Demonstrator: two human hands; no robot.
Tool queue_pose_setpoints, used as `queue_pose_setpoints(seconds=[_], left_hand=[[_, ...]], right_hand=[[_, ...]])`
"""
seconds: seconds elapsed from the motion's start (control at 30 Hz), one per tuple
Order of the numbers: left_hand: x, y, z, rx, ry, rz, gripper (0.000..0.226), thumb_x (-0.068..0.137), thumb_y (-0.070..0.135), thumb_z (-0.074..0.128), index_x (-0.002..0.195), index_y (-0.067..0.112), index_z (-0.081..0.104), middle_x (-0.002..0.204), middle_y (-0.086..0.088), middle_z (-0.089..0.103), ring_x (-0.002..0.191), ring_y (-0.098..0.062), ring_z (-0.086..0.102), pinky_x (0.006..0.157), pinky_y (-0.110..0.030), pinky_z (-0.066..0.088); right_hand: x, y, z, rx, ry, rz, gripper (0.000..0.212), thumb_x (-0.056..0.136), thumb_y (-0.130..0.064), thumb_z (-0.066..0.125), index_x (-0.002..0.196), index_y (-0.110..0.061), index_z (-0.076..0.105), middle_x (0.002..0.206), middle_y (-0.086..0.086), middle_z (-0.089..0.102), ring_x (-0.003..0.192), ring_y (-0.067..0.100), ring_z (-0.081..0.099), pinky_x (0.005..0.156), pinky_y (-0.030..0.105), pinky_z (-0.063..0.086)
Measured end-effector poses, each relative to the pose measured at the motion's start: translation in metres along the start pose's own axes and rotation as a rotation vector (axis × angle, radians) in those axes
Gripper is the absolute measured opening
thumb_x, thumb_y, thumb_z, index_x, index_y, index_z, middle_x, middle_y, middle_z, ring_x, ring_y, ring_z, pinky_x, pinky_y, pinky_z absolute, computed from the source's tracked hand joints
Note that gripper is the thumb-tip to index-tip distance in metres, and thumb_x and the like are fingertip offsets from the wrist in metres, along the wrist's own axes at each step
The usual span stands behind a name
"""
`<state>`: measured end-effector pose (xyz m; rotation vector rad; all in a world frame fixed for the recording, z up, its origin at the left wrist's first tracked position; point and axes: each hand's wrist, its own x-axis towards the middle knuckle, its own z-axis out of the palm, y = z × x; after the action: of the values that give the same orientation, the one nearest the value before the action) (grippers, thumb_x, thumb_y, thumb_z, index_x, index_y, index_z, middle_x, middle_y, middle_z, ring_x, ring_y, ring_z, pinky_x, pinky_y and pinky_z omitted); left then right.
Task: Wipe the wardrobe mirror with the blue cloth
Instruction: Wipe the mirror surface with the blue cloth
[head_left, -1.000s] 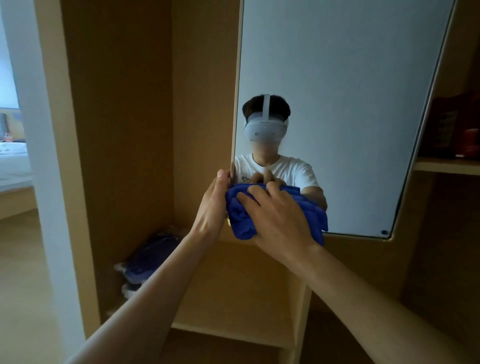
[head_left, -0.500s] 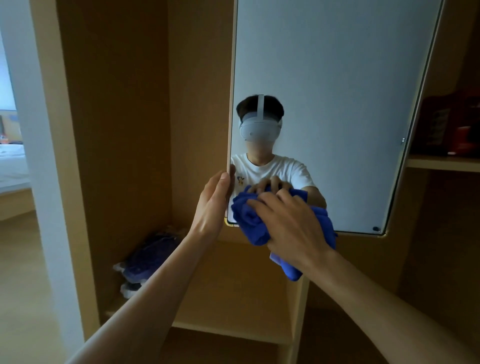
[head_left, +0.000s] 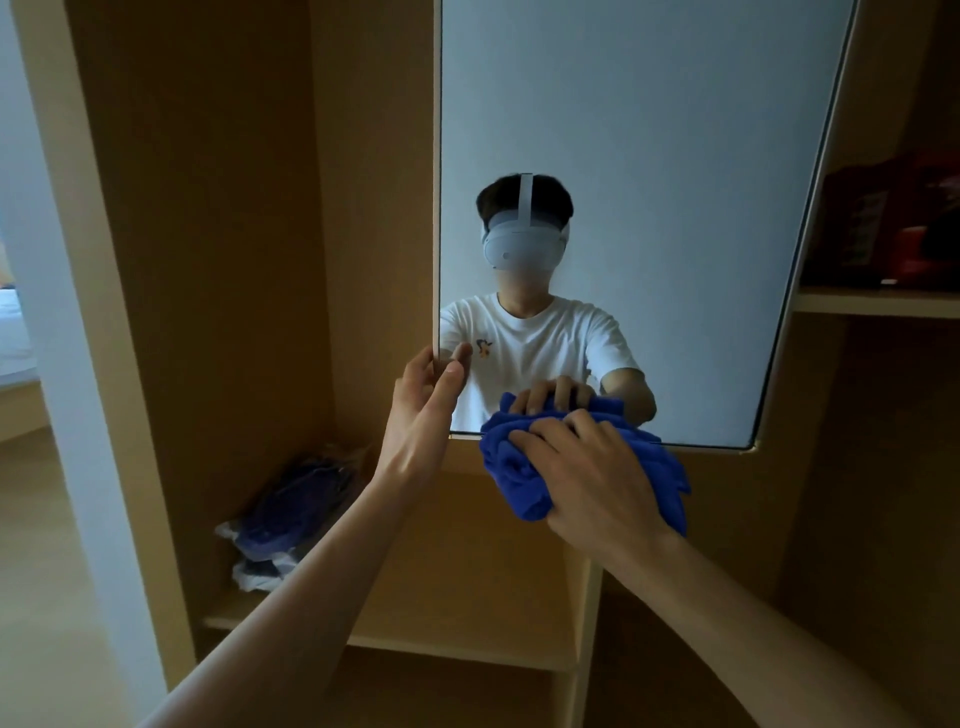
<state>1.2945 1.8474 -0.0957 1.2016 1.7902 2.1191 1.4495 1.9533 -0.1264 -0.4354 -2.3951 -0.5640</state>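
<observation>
The wardrobe mirror (head_left: 675, 182) is a tall panel on an open wooden door, tilted, and it reflects a person in a white T-shirt with a headset. My left hand (head_left: 423, 410) grips the mirror's left edge near its bottom corner, thumb on the glass side. My right hand (head_left: 592, 480) clutches the bunched blue cloth (head_left: 511, 467) and presses it against the mirror's bottom edge, a little right of the left hand. Part of the cloth hangs below the frame.
Inside the wardrobe, a low shelf (head_left: 395, 631) carries a bagged dark blue bundle (head_left: 291, 514) at the left. A right-hand shelf (head_left: 878, 301) has dark red items (head_left: 893, 228). A white door frame (head_left: 57, 322) stands at the left.
My right hand has slid the cloth down and to the right, from the lower left of the glass onto its bottom edge. My left hand stays on the mirror's left edge.
</observation>
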Motion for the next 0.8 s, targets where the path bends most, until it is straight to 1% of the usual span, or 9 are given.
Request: queue_pose_setpoints(seconds=[0.07,0.17,0.27,0.33,0.43,0.5,0.57,0.67,0.8], left_hand=[[0.000,-0.001,0.001,0.019,0.000,0.022,0.025,0.087,0.056,0.052,0.109,0.045,0.057,0.118,0.015,0.064,0.116,-0.004,0.060,0.086,-0.014,0.045],[-0.001,-0.003,0.003,0.051,-0.001,0.032,0.037,0.086,0.054,0.053,0.116,0.033,0.059,0.129,-0.002,0.061,0.120,-0.014,0.060,0.095,-0.026,0.048],[-0.003,-0.006,0.006,0.073,0.017,0.006,0.051,0.090,0.049,0.056,0.135,0.024,0.051,0.138,-0.007,0.055,0.126,-0.021,0.056,0.112,-0.045,0.044],[-0.005,-0.012,0.010,0.083,0.030,-0.006,0.056,0.100,0.040,0.058,0.151,0.027,0.039,0.146,-0.008,0.050,0.132,-0.022,0.052,0.116,-0.049,0.040],[-0.009,-0.017,0.019,0.092,0.056,-0.024,0.073,0.100,0.040,0.060,0.160,0.035,0.020,0.156,-0.007,0.040,0.139,-0.022,0.044,0.118,-0.048,0.036],[-0.010,-0.017,0.024,0.092,0.073,-0.023,0.084,0.090,0.050,0.059,0.161,0.037,0.017,0.157,-0.006,0.037,0.141,-0.024,0.042,0.118,-0.048,0.036],[-0.010,-0.018,0.026,0.096,0.093,-0.020,0.088,0.083,0.053,0.055,0.162,0.036,0.017,0.159,-0.004,0.034,0.142,-0.022,0.040,0.117,-0.045,0.036],[-0.009,-0.024,0.027,0.119,0.124,0.009,0.079,0.095,0.044,0.059,0.161,0.036,0.017,0.161,-0.003,0.031,0.134,-0.011,0.037,0.107,-0.035,0.035],[-0.011,-0.026,0.030,0.157,0.149,0.027,0.073,0.102,0.034,0.057,0.162,0.033,0.017,0.161,-0.003,0.030,0.127,-0.006,0.034,0.101,-0.032,0.033]], right_hand=[[0.001,0.002,-0.005,0.012,-0.012,-0.006,0.032,0.093,-0.036,0.058,0.123,-0.026,0.059,0.112,-0.007,0.063,0.094,0.020,0.052,0.077,0.036,0.043],[0.002,0.011,-0.015,0.014,-0.010,-0.004,0.039,0.089,-0.028,0.058,0.128,-0.025,0.057,0.117,-0.007,0.061,0.097,0.021,0.052,0.079,0.036,0.042],[0.008,0.032,-0.031,-0.044,0.026,0.037,0.040,0.085,-0.022,0.060,0.124,-0.029,0.055,0.117,-0.009,0.057,0.100,0.018,0.048,0.082,0.036,0.041],[0.010,0.046,-0.040,-0.063,0.058,0.056,0.037,0.086,-0.022,0.054,0.122,-0.029,0.055,0.118,-0.009,0.057,0.100,0.018,0.048,0.082,0.037,0.041],[0.005,0.056,-0.040,-0.065,0.094,0.052,0.033,0.091,-0.025,0.044,0.121,-0.027,0.057,0.116,-0.007,0.059,0.100,0.019,0.050,0.082,0.037,0.041],[-0.003,0.055,-0.031,-0.046,0.099,0.038,0.029,0.093,-0.028,0.050,0.121,-0.026,0.060,0.115,-0.007,0.062,0.100,0.020,0.052,0.081,0.036,0.041],[-0.013,0.055,-0.020,-0.015,0.076,0.043,0.028,0.092,-0.031,0.059,0.120,-0.026,0.062,0.114,-0.008,0.063,0.099,0.020,0.053,0.081,0.037,0.043],[-0.028,0.055,-0.007,0.007,0.028,0.053,0.033,0.088,-0.031,0.066,0.121,-0.027,0.061,0.113,-0.009,0.063,0.099,0.019,0.053,0.081,0.038,0.045],[-0.033,0.057,-0.010,0.039,0.022,0.062,0.033,0.090,-0.030,0.061,0.123,-0.027,0.061,0.115,-0.009,0.063,0.101,0.020,0.054,0.081,0.038,0.045]])
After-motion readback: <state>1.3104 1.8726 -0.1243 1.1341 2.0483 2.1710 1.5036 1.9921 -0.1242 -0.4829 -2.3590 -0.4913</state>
